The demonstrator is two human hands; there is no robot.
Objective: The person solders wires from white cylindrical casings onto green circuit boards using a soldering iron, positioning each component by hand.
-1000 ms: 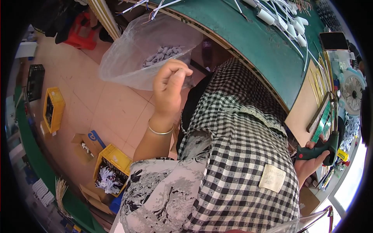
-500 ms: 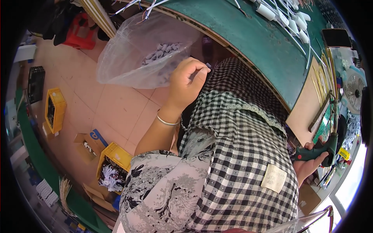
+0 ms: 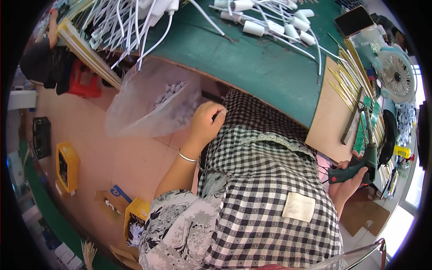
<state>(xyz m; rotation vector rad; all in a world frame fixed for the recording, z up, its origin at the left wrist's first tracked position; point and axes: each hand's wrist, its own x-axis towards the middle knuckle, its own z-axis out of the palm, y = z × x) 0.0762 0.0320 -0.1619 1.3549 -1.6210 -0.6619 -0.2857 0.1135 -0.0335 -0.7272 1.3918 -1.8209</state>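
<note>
Our left hand (image 3: 207, 122) has its fingers curled in, thumb close to the index, just off the green table's (image 3: 252, 72) near edge; we cannot tell whether they pinch anything small. Past the table's right corner, our right hand (image 3: 345, 188) wraps around a dark green pistol-shaped tool (image 3: 370, 157). Below the table's left side, a clear bag (image 3: 123, 110) holds small grey pieces (image 3: 171, 92). We judge this step as holding the tool ready; using it calls for a steady grip.
</note>
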